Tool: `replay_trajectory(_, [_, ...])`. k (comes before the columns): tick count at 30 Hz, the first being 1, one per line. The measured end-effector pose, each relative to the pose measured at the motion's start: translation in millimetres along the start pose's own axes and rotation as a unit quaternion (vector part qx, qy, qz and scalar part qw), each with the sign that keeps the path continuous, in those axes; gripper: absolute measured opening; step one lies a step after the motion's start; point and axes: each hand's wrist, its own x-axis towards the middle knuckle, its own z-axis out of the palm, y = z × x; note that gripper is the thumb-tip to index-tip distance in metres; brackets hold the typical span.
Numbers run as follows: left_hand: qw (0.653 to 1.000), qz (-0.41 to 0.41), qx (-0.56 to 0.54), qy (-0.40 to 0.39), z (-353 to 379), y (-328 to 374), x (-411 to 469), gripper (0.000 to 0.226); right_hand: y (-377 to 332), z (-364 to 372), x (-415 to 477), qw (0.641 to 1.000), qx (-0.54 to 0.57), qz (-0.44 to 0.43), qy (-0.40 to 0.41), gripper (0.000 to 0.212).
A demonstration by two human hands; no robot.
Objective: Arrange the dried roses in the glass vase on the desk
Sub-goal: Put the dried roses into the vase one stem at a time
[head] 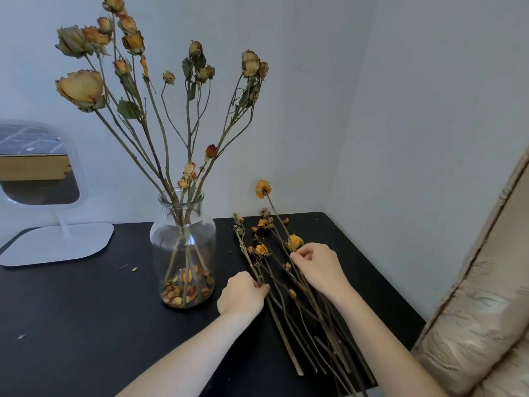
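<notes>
Lying by vase (183, 247), dried roses (262, 249): L hand (242, 293) grips some, R hand (317, 267) pinches one.

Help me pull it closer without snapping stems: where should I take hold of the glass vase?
Probably round the narrow neck of the glass vase, just under the flared rim, coming in level from the side where the left hand is. The dried roses fan out of the mouth, blocking approach from above; the rim should stop slipping.

free: desk (86, 325) front-left | blocked: vase (183, 242) just beside loose stems (289, 328); wall (315, 138) behind
</notes>
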Motion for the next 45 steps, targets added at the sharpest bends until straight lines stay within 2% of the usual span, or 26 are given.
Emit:
replay_trajectory(3, [0.999, 0.004, -0.031, 0.014, -1, 3, -4, 0.032, -2, -1, -1, 1.000, 0.021, 0.000, 0.006, 0.006])
replay_trajectory(6, [0.997, 0.001, -0.071, -0.030, 2, 10, -7, 0.044, -2, 1, -3, 1.000, 0.027, 0.001, -0.004, 0.008])
replay_trajectory(8, [0.998, 0.010, -0.040, -0.047, 7, 14, -7, 0.041, -2, 2, -4, 1.000, 0.028, 0.001, -0.004, 0.012])
replay_trajectory(12, [0.998, 0.019, 0.060, 0.002, 13, 15, -4, 0.030, -3, 1, -5, 1.000, 0.023, -0.003, 0.001, 0.009])
replay_trajectory(17, [0.997, 0.025, 0.077, 0.018, 13, 19, -2, 0.024, -2, -3, -7, 1.000, 0.022, -0.004, 0.006, 0.007])
replay_trajectory(21, [1.000, -0.005, 0.021, 0.002, 12, 20, -2, 0.020, -1, -3, -7, 1.000, 0.023, 0.001, 0.004, 0.006])
replay_trajectory(27, [0.990, -0.033, -0.136, -0.003, 5, 18, 1, 0.020, -2, -3, -8, 0.999, 0.032, -0.010, 0.037, 0.010])
replay_trajectory(32, [0.964, 0.017, -0.266, 0.016, -6, 21, -4, 0.010, -6, -7, -9, 0.994, 0.066, -0.028, 0.081, 0.012])
replay_trajectory(36, [0.934, 0.106, -0.341, 0.027, -29, 26, -23, 0.009, -12, -14, -8, 0.985, 0.128, -0.038, 0.108, 0.009])
replay_trajectory(42, [0.910, 0.197, -0.361, 0.042, -70, 7, -68, 0.008, -26, -15, -6, 0.966, 0.208, -0.046, 0.149, 0.008])
replay_trajectory(45, [0.897, 0.229, -0.361, 0.108, -98, -7, -86, 0.017, -37, -10, -6, 0.964, 0.217, -0.057, 0.141, 0.014])
